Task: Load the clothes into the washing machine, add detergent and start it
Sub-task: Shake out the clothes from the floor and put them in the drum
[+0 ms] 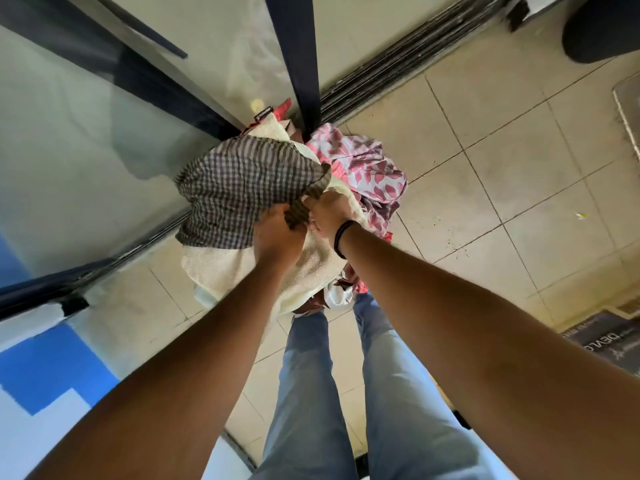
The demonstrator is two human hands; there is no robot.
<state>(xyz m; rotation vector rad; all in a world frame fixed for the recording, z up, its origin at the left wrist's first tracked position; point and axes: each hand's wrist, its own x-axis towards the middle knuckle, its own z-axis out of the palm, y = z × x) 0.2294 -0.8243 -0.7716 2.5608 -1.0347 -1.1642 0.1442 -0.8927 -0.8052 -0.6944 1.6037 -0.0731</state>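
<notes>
A heap of clothes lies on the tiled floor by the glass door. On top is a brown checked cloth [239, 188], under it a cream knitted cloth [221, 268], and to the right a white cloth with pink leaves [367, 168]. My left hand [277, 237] grips the near edge of the checked cloth. My right hand [329, 211], a black band on its wrist, pinches the same cloth's edge right beside it. No washing machine or detergent is in view.
A sliding glass door with a dark frame [298, 57] and floor track [398, 67] runs behind the heap. My legs in blue jeans [332, 393] stand below it. A dark mat [609, 344] lies at the right, a blue and white wall [41, 375] at the left.
</notes>
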